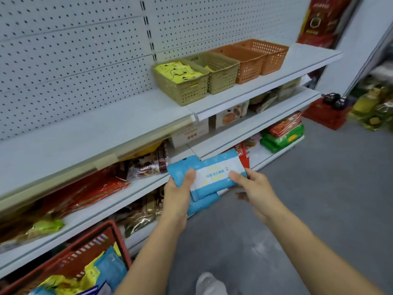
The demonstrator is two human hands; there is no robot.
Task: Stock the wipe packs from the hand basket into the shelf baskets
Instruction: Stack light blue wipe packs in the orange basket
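Blue and white wipe packs point(212, 177) sit stacked in your grip, held out in front of the middle shelves: your left hand point(177, 193) clamps the left end with its thumb on top, and your right hand point(253, 184) pinches the right end, thumb pressed on the top pack's white label. More blue packs show beneath the top one. Down at your lower left, the red hand basket point(89, 252) still carries blue and yellow packs. Up on the top shelf point(106, 133), four shelf baskets stand in a touching row against the pegboard: the nearest tan basket point(182, 86) holds yellow packs point(178, 72), the second tan basket point(219, 73) shows a bit of yellow inside, and what the two orange baskets point(259, 56) beyond hold you cannot tell. Shelves below are filled with snack bags and boxes, and grey floor point(319, 188) spreads to your right.
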